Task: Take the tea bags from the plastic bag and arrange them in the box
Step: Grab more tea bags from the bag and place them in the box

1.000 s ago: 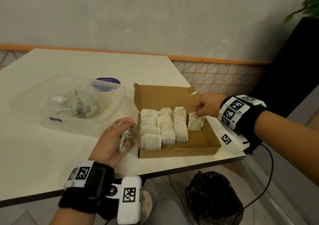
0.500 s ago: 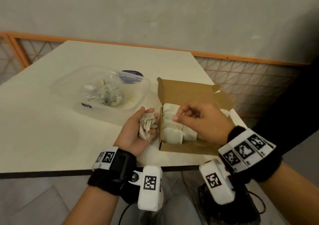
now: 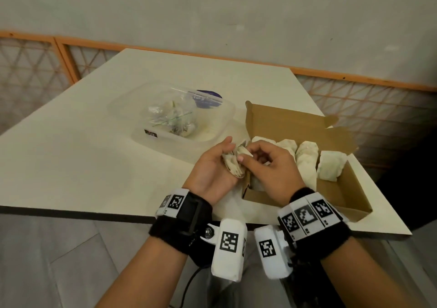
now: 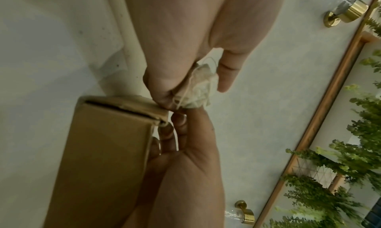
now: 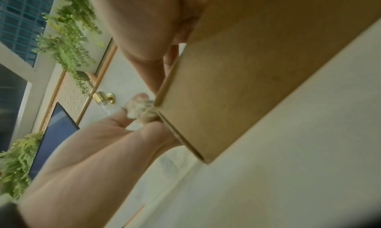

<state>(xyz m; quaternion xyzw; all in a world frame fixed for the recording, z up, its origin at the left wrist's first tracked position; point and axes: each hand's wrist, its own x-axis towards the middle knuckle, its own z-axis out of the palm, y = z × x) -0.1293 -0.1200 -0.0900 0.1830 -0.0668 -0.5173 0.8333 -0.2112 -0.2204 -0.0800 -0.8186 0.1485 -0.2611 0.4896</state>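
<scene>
Cupping crumpled tea bags [image 3: 233, 163], left hand [image 3: 212, 170] sits left of box [image 3: 350, 189]; right hand [image 3: 269, 166] pinches one of them.

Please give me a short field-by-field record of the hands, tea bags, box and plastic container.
left hand: cradles a bunch of crumpled off-white tea bags
right hand: fingertips pinch at that bunch
brown cardboard box: open on the white table, rows of tea bags inside
clear plastic container: left of box, holds a crumpled plastic bag
</scene>
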